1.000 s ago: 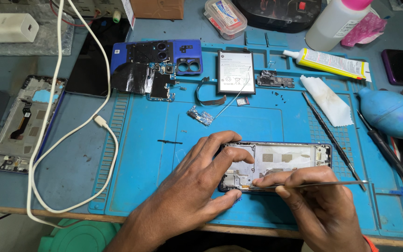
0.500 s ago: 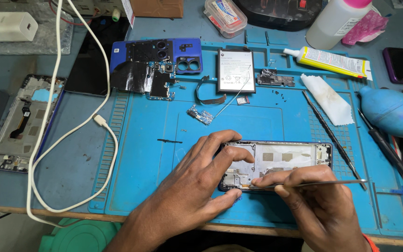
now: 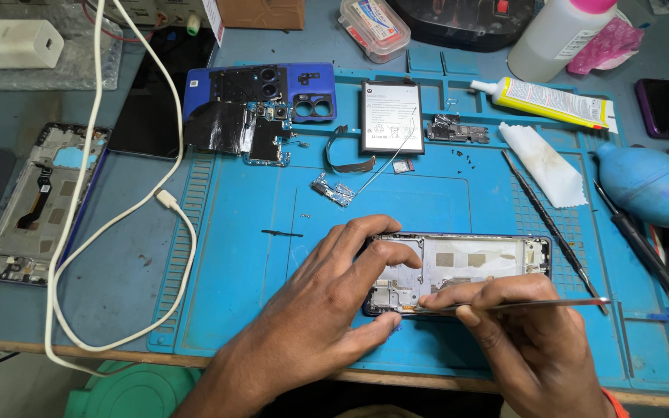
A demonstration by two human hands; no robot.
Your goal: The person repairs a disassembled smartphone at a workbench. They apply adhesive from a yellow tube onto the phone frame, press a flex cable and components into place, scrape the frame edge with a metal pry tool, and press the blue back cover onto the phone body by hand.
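Head view: left hand [image 3: 315, 310] clamps the phone frame [image 3: 458, 267] by its left end on the blue mat [image 3: 241, 232]; right hand [image 3: 524, 340] pinches tweezers [image 3: 528, 304], tip at the frame's lower edge. Beyond lie a battery [image 3: 390, 116] and a blue back cover [image 3: 261, 97].

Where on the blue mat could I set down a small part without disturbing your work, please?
Bare mat lies between the white cable and the left hand, below the black-taped board. The strip around the battery and glue tube is crowded.
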